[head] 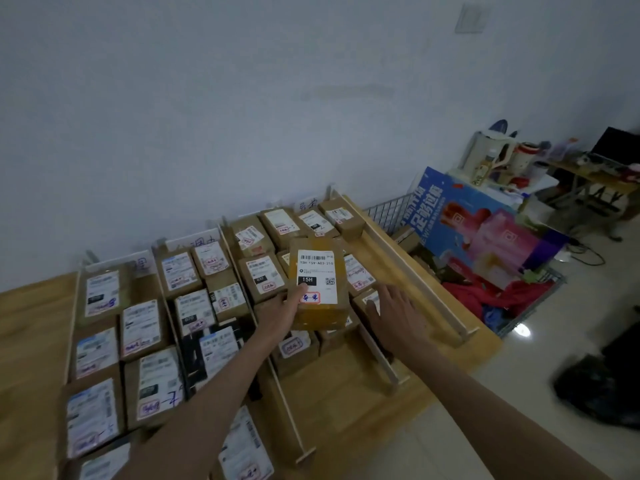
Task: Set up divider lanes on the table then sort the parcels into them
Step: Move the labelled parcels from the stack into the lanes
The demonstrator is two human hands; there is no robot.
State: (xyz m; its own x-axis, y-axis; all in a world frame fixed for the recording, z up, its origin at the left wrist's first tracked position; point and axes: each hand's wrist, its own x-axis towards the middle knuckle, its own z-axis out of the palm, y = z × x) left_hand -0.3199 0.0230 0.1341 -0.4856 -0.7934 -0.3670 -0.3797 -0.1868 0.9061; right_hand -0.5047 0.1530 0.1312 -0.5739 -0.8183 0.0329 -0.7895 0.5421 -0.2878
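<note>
Left hand gripping a brown taped cardboard parcel above the wooden-railed divider lanes, right hand open-fingered alongside.

Head-worn camera, angled forward and down, close over table

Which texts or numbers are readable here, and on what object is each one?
"15H-159-A03-210": white label of the held parcel, gripped by the left hand.
"15H": black box, same label.
"032": parcel behind it.
"070": parcel further left.
Other labels, stamps, lane signs: blurred.
</note>
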